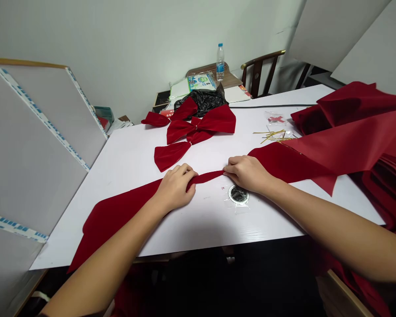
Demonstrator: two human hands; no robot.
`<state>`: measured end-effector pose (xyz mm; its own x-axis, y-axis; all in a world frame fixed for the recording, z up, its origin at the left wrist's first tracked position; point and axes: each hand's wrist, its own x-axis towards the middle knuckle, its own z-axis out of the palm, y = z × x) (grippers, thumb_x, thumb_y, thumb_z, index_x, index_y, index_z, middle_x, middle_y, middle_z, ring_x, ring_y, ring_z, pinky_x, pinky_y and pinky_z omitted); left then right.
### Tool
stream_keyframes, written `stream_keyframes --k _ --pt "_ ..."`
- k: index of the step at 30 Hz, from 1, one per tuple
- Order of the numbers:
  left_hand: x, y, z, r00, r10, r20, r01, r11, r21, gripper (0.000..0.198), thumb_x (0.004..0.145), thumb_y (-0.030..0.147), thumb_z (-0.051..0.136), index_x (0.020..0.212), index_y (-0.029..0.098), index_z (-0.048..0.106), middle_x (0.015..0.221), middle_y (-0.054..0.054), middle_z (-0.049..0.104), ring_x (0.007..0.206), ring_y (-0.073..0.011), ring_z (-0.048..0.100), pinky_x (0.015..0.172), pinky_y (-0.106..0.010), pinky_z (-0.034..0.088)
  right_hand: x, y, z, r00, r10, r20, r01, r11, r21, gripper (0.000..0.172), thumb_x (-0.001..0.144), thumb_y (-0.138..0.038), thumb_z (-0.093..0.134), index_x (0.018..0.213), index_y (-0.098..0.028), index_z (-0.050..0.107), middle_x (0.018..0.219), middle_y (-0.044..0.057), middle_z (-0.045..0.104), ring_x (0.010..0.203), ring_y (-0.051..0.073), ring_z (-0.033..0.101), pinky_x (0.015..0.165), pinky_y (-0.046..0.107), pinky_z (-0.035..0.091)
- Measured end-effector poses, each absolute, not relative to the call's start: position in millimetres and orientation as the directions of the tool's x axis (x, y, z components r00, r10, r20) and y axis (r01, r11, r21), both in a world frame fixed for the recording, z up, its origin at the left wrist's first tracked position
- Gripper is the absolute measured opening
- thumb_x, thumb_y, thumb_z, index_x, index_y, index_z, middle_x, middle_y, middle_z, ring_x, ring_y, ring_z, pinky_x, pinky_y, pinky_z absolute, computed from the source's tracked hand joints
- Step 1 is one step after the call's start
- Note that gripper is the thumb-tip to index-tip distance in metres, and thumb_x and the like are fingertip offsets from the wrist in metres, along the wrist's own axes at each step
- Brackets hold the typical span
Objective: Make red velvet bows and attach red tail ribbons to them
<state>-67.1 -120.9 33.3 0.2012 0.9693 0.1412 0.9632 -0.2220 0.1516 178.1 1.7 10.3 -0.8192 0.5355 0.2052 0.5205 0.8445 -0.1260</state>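
Observation:
A long strip of red velvet ribbon (119,209) lies across the white table (198,220), gathered narrow at its middle. My left hand (175,187) is closed on the gathered middle from the left. My right hand (247,172) pinches the same gathered part from the right. The ribbon's left end hangs over the table's front edge, and its right end (297,165) spreads wide with a notched tip. A small round roll in clear wrapping (238,194) sits just below my right hand.
Finished red bows (198,127) lie behind my hands. Gold twist ties (273,135) lie to the right rear. A pile of red fabric (359,127) covers the right side. White boards (29,145) stand at left; a water bottle (220,61), black bag (203,100) and chair (262,70) stand behind.

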Motion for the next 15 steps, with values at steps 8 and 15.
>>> stream_keyframes --k 8,15 --pt "-29.1 -95.7 33.3 0.124 0.986 0.112 0.95 -0.15 0.272 0.022 0.097 0.03 0.066 0.114 0.017 0.074 0.108 -0.008 0.073 0.105 -0.0275 0.066 0.092 -0.043 0.053 181.7 2.6 21.5 -0.824 0.55 0.139 0.53 0.834 -0.157 0.03 0.104 -0.029 0.054 0.096 -0.02 0.081 0.09 0.006 0.067 0.074 0.016 0.054 0.063 0.031 0.024" --pt "-28.9 -82.2 31.4 0.113 0.983 0.142 0.92 -0.157 0.359 0.011 0.096 0.023 0.069 0.098 0.021 0.08 0.098 -0.003 0.077 0.091 -0.0212 0.07 0.085 -0.036 0.053 192.0 7.6 25.4 -0.852 0.505 0.136 0.485 0.86 -0.157 0.025 0.103 -0.025 0.057 0.118 -0.022 0.076 0.104 0.006 0.071 0.093 0.022 0.064 0.076 0.035 0.036"
